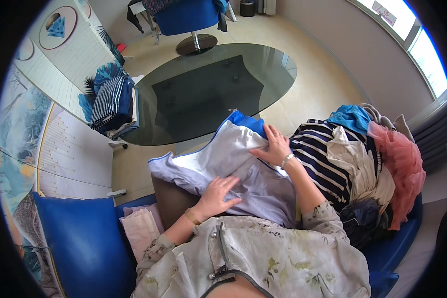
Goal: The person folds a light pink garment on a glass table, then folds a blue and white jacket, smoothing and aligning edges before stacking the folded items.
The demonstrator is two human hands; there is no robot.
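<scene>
A pale lavender garment with a white lining, blue edging and a blue collar-like part lies spread over my lap. My left hand rests on its lavender cloth with the fingers apart. Higher up and to the right, my right hand lies on the white lining beside the blue part, its thumb spread from the fingers; whether it pinches any cloth cannot be told. A small metal zipper end shows at the top of the blue part.
A heap of clothes with a striped navy garment and pink tulle lies at right on the blue sofa. Folded pale cloths lie at left beside a blue cushion. Ahead stands an oval glass table with folded clothes.
</scene>
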